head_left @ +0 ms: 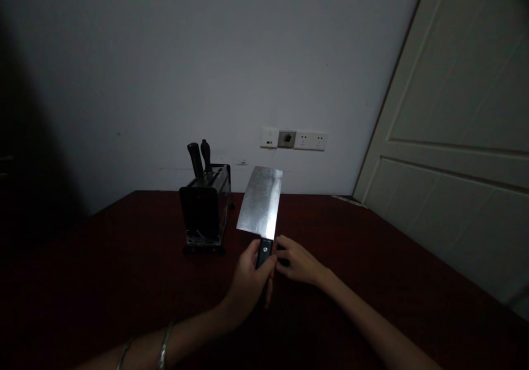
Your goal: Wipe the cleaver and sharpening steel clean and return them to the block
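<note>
My left hand (pixel 249 281) is wrapped round the black handle of a cleaver (pixel 262 202), whose broad steel blade points up and away over the dark red table (pixel 124 271). My right hand (pixel 298 261) rests just right of the handle, its fingertips touching it near the blade's base, fingers curled. A black knife block (pixel 205 210) stands left of the blade, with two black knife handles (pixel 200 158) sticking up from it. Bangles circle my left wrist.
A white wall with a row of power sockets (pixel 294 139) is behind the table. A white panelled door (pixel 458 139) stands at the right. The left side of the room is in deep shadow.
</note>
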{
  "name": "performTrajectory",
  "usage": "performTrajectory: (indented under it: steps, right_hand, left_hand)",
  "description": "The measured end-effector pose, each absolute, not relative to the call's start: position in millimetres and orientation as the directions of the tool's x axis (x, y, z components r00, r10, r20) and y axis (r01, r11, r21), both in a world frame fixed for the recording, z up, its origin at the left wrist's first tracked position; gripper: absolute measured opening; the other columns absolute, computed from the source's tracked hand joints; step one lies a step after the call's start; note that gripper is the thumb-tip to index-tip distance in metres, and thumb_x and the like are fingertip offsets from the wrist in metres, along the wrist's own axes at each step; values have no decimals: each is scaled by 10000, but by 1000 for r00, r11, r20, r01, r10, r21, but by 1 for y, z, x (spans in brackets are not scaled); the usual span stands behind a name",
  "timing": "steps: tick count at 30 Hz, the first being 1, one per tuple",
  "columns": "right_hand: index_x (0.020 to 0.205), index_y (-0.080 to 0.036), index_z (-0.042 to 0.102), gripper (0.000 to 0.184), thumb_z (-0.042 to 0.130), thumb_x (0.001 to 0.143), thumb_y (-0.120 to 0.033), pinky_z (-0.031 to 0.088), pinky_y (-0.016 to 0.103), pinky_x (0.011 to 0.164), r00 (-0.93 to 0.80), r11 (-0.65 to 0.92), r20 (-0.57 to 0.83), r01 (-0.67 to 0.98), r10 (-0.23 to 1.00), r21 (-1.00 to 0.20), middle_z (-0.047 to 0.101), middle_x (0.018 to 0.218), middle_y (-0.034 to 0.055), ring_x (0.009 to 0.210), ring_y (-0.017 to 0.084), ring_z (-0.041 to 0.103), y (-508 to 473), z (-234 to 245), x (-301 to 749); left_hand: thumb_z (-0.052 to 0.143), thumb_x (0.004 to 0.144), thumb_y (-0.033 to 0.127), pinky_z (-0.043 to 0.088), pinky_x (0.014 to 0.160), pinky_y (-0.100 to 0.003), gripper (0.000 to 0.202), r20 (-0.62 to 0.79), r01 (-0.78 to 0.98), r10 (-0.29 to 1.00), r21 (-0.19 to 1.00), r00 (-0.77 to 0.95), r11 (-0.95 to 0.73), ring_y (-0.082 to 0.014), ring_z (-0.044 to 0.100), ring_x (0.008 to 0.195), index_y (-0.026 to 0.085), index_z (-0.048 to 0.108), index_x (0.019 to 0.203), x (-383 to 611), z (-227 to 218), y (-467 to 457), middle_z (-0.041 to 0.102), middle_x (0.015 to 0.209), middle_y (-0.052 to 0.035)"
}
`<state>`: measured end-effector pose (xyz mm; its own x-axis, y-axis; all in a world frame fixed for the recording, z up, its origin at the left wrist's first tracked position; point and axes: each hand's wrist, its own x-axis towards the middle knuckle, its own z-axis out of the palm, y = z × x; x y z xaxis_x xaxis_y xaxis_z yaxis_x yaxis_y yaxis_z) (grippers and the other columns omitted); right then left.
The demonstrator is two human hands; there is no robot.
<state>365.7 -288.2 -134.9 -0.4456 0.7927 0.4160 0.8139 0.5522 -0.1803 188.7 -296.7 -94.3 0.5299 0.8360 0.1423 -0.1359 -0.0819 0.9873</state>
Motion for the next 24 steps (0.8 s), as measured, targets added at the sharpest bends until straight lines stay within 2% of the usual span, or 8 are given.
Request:
performTrajectory:
  steps: [6,12,16,18,21,24]
  right_hand:
    - [927,-193,649,166,565,792,-241,410,390,820,-449,552,433,822,781,-142,600,938,63,896,195,530,-292,-125,363]
    - [1087,-198,592,273,481,840,-162,442,412,811,-312,523,682,844,661,-121,597,1028,93,964,210,537,-300,-89,375]
    - [1127,-209,562,321,473,833,-114,472,409,805,-222,553,814,821,537,-140,589,1043,93,994,206,541,-320,-69,372]
    - [1149,-205,550,363,485,813,-84,482,411,813,-242,574,844,814,479,-93,593,1051,95,1012,210,544,-333,-65,366]
    - [1212,-187,506,460,510,773,-47,494,417,829,-339,591,850,806,404,41,609,1082,108,1042,223,548,-351,-64,352]
    - [1272,-144,443,556,511,737,-6,491,422,871,-415,595,833,793,367,132,601,1144,134,1111,234,522,-366,-66,340]
  left_hand:
    - [512,773,345,306,229,-147,204,124,-166,813,986,569,-34,-56,414,256,187,396,829,190,-94,-297,471,539,94]
    - [470,806,383,250,241,-134,216,124,-126,803,990,582,-62,-70,354,225,171,427,811,189,-86,-294,403,344,97]
    - [487,802,421,281,256,-144,261,163,-156,801,984,576,-88,-84,390,248,170,435,852,189,-79,-292,450,363,78]
    - [505,788,436,314,271,-158,287,178,-188,797,979,577,-83,-93,425,269,177,413,869,190,-74,-292,492,411,68]
    - [528,771,441,347,297,-172,308,176,-209,805,976,567,-65,-101,455,289,181,391,866,192,-67,-292,497,425,70]
    - [614,707,416,442,398,-193,341,160,-268,846,963,509,-21,-108,552,438,174,423,853,194,-59,-294,554,572,43]
